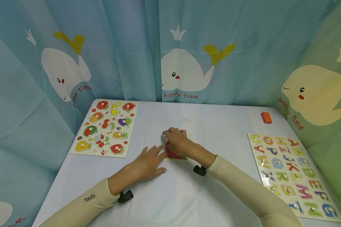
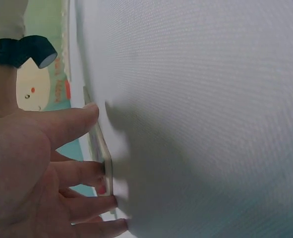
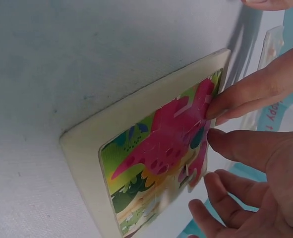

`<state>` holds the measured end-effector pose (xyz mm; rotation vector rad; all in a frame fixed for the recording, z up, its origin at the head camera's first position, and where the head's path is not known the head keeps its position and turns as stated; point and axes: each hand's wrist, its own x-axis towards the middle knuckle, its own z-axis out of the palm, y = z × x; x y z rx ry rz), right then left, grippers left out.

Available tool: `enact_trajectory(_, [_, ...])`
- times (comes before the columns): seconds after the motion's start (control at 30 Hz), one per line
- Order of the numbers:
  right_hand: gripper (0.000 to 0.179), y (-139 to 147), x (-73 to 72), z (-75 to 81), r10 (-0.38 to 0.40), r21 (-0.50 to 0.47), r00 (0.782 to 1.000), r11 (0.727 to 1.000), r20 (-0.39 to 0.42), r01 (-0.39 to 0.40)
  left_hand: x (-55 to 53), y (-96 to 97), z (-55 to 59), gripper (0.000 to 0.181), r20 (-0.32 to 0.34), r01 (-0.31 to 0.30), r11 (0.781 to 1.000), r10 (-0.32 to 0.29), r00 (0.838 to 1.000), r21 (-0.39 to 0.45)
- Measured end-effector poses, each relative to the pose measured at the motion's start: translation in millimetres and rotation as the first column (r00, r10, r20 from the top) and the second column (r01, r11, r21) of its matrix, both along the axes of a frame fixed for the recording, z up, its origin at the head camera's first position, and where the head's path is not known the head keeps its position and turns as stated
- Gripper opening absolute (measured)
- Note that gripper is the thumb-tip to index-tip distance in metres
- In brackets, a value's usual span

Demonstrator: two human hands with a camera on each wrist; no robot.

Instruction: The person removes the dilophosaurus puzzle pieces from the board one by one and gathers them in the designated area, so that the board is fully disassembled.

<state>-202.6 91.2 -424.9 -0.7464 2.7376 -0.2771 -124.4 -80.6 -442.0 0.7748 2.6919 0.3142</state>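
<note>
A small square jigsaw puzzle [image 3: 156, 144] with a pink dinosaur picture and a pale border lies at the middle of the table. My right hand [image 1: 177, 141] is over it with bent fingers. In the right wrist view, thumb and fingertips pinch a pink puzzle piece [image 3: 200, 163], tilted up at the picture's edge; the fingers partly hide it. My left hand [image 1: 147, 164] lies palm down with fingers spread, its fingertips at the puzzle's left side. In the left wrist view its fingers [image 2: 82, 173] reach the edge of the puzzle board [image 2: 107, 166], and the thumb stands apart.
A fruit peg board [image 1: 106, 127] lies at the back left of the white table [image 1: 170, 195]. An alphabet peg board [image 1: 294, 176] is on the right, with an orange block [image 1: 266, 117] behind it. Curtains [image 1: 142, 50] with whales surround the table. Black wrist cameras hang below both sleeves.
</note>
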Motion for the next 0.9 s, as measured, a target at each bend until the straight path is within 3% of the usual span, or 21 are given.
enact_trajectory(0.2, [0.054, 2, -2.5, -1.7, -0.006, -0.056, 1.000, 0.998, 0.016, 0.007, 0.2, -0.6, -0.3, 0.068, -0.005, 0.000, 1.000, 0.000, 1.000, 0.005])
enact_trajectory(0.5, [0.040, 9, -8.1, -6.3, -0.025, -0.231, 0.999, 0.972, 0.047, 0.035, 1.4, -0.8, 0.0, 0.067, -0.009, -0.003, 1.000, 0.003, 1.000, 0.009])
enact_trajectory(0.77, [0.024, 17, -14.4, -3.4, -0.095, -0.246, 0.983, 0.960, 0.155, 0.132, 2.7, -1.5, 0.1, 0.068, -0.011, -0.004, 1.000, 0.004, 1.000, 0.014])
enact_trajectory(0.9, [0.018, 22, -16.1, -1.2, -0.094, -0.251, 0.979, 0.958, 0.181, 0.139, 2.9, -1.7, 0.4, 0.068, -0.011, -0.003, 1.000, 0.003, 1.000, 0.008])
